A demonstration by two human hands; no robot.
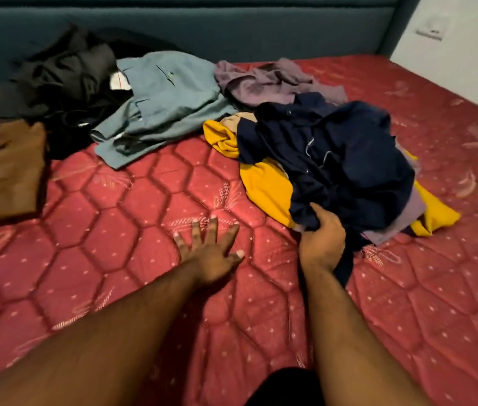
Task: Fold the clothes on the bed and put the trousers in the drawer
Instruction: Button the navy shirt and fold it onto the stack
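The right hand (321, 234), at lower centre-right of the frame, has its fingers curled round a bunched edge of a crumpled navy-blue button shirt (334, 159), its forearm reaching up from the bottom edge. The left hand (211, 247), just left of it, lies flat with fingers spread and straight, pressed palm-down on the bare red quilted mattress (114, 273), holding nothing.

The step in hand looks like drawing the navy shirt off the heap toward that bare patch for folding; the next move calls for lifting it free of the yellow cotton garment (267, 186) under it and spreading it flat.

Further out, a mauve crumpled garment (264, 83) lies above the heap. Grey-blue trousers (158, 106) sprawl unfolded at upper centre, black clothes (64, 80) at upper left, and a folded brown garment (3, 168) at the left edge. No drawer is in view.
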